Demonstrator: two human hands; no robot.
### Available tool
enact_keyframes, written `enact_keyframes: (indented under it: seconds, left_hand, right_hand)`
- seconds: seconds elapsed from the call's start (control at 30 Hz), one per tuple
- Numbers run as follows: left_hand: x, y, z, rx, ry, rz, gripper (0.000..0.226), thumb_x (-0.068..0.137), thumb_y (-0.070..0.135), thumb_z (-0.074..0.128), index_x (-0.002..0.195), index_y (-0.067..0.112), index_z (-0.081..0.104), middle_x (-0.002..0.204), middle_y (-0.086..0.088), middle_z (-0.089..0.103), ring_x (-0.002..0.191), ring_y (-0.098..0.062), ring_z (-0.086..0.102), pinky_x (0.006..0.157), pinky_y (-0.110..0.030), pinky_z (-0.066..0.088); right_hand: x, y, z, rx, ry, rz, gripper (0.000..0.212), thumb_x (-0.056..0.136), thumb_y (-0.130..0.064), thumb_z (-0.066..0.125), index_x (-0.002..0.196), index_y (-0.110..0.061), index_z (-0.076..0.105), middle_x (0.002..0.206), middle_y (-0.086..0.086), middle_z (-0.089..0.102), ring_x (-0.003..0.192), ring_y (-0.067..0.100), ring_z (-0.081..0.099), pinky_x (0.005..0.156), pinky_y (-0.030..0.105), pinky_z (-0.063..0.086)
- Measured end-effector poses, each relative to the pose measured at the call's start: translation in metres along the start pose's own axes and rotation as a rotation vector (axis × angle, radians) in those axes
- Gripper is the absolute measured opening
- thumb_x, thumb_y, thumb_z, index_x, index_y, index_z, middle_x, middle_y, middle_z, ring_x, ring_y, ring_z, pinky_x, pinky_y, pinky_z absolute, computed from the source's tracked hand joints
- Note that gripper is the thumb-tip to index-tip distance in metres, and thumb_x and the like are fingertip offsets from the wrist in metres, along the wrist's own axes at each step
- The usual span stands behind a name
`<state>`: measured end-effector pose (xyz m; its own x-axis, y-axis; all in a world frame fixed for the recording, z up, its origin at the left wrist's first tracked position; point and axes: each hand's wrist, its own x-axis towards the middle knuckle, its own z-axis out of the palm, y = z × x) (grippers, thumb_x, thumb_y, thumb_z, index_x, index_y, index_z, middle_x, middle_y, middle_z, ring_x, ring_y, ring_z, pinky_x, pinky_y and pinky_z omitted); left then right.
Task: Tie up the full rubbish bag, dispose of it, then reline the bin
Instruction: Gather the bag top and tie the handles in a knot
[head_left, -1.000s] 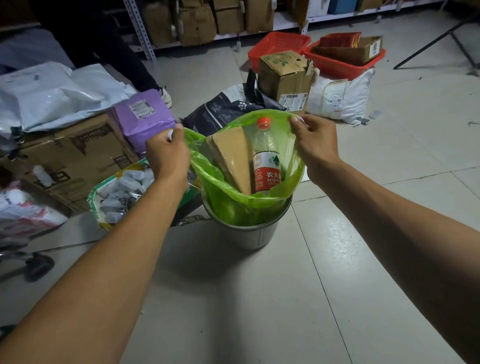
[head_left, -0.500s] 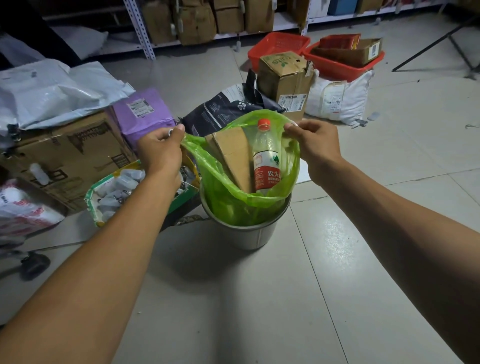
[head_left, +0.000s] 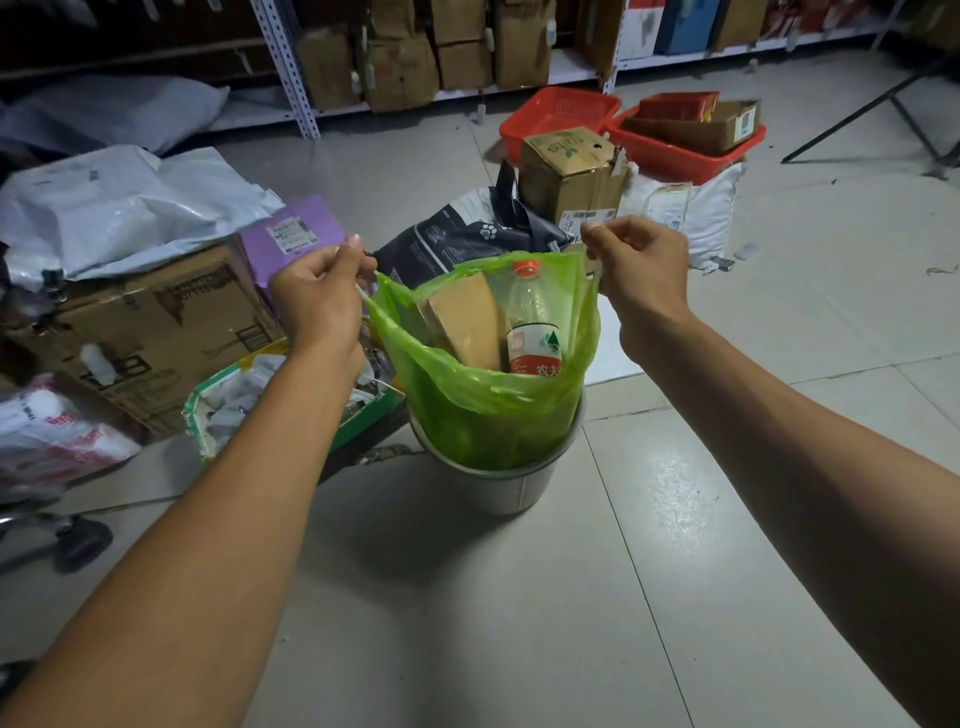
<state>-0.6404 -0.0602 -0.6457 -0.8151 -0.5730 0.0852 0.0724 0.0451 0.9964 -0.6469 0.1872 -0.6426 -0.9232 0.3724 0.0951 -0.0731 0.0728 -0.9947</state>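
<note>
Fingers (head_left: 347, 262) of both hands pinching green bag (head_left: 488, 400) rim, bag between

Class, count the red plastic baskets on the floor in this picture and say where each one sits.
2. One red basket sits by the shelving, behind the cardboard box; the other red basket, right of it, holds boxes. More may be hidden.

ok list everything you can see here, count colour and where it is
thin plastic rubbish bag: one, green, in the bin, top edges held up
round metal bin: one, grey, on the floor tiles, centre
clear plastic bottle: one, red cap and label, upright in the bag
flat cardboard piece: one, brown, in the bag, left of the bottle
plastic baskets: two, red, behind
left hand: pinches the bag's left edge
right hand: pinches the bag's right edge
</note>
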Motion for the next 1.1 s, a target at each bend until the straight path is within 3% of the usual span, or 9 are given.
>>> enact_keyframes:
  seconds: [0.13, 0.33, 0.57, 0.7, 0.8, 0.93, 1.0, 1.1]
  left_hand:
    - [0.005, 0.018, -0.001, -0.075, -0.024, 0.014, 0.021, 0.094, 0.022, 0.066, 0.072, 0.02, 0.068, 0.068, 0.004, 0.068, 0.056, -0.003, 0.056, 0.057, -0.02, 0.046]
    - [-0.002, 0.034, 0.013, -0.179, -0.108, 0.013, 0.02, 0.094, 0.019, 0.065, 0.074, 0.015, 0.068, 0.057, 0.009, 0.065, 0.05, -0.001, 0.052, 0.051, -0.02, 0.047]
    - [-0.007, 0.034, 0.023, -0.179, -0.176, 0.066, 0.018, 0.093, 0.022, 0.066, 0.076, 0.021, 0.07, 0.063, 0.012, 0.07, 0.062, 0.001, 0.06, 0.062, -0.025, 0.049]
    - [-0.011, 0.031, 0.032, -0.15, -0.247, 0.076, 0.014, 0.093, 0.023, 0.067, 0.079, 0.022, 0.07, 0.069, 0.01, 0.072, 0.068, 0.001, 0.061, 0.066, -0.027, 0.047]
    - [-0.014, 0.024, 0.036, -0.158, -0.264, 0.047, 0.013, 0.092, 0.023, 0.067, 0.08, 0.02, 0.071, 0.073, 0.006, 0.07, 0.073, -0.008, 0.06, 0.063, -0.025, 0.046]
    - [-0.013, 0.017, 0.039, -0.161, -0.264, 0.051, 0.01, 0.09, 0.027, 0.069, 0.091, 0.018, 0.073, 0.077, 0.014, 0.071, 0.075, 0.004, 0.065, 0.07, -0.02, 0.05]
    - [-0.011, 0.017, 0.039, -0.177, -0.281, 0.054, 0.013, 0.093, 0.028, 0.066, 0.087, 0.019, 0.073, 0.083, 0.007, 0.073, 0.082, -0.005, 0.069, 0.071, -0.022, 0.051]
    - [-0.008, 0.022, 0.041, -0.195, -0.288, 0.04, 0.016, 0.095, 0.029, 0.062, 0.087, 0.018, 0.07, 0.082, -0.001, 0.076, 0.079, -0.019, 0.074, 0.06, -0.022, 0.052]
  right_hand:
    - [0.004, -0.011, 0.004, 0.012, -0.019, -0.02, 0.02, 0.088, -0.022, 0.07, 0.069, -0.015, 0.067, 0.064, 0.003, 0.059, 0.057, 0.013, 0.05, 0.054, 0.024, 0.041]
    - [0.006, -0.028, 0.013, 0.09, -0.064, -0.055, 0.02, 0.091, -0.019, 0.067, 0.071, -0.017, 0.066, 0.066, 0.002, 0.06, 0.049, 0.008, 0.048, 0.047, 0.017, 0.039]
    - [0.009, -0.044, 0.024, 0.15, -0.165, -0.194, 0.012, 0.092, -0.018, 0.065, 0.081, -0.014, 0.067, 0.076, 0.005, 0.064, 0.066, 0.014, 0.057, 0.058, 0.026, 0.049]
    - [0.008, -0.033, 0.031, 0.146, -0.267, -0.21, 0.005, 0.091, -0.013, 0.065, 0.093, -0.016, 0.069, 0.084, 0.001, 0.065, 0.075, 0.003, 0.062, 0.068, 0.016, 0.05]
    - [0.005, -0.019, 0.036, 0.101, -0.274, -0.189, 0.013, 0.09, -0.009, 0.066, 0.098, -0.018, 0.071, 0.086, -0.004, 0.066, 0.068, -0.011, 0.06, 0.06, 0.008, 0.047]
    - [0.004, -0.01, 0.04, 0.036, -0.25, -0.183, 0.01, 0.09, -0.015, 0.068, 0.098, -0.016, 0.074, 0.102, 0.006, 0.068, 0.082, 0.003, 0.063, 0.06, 0.013, 0.048]
    - [0.005, -0.014, 0.041, 0.042, -0.244, -0.207, 0.006, 0.09, -0.018, 0.069, 0.09, -0.021, 0.074, 0.099, 0.006, 0.069, 0.083, 0.005, 0.063, 0.061, 0.014, 0.049]
    - [0.005, -0.022, 0.044, 0.102, -0.278, -0.209, 0.007, 0.09, -0.018, 0.07, 0.084, -0.021, 0.071, 0.083, -0.004, 0.072, 0.079, 0.005, 0.065, 0.071, 0.019, 0.052]
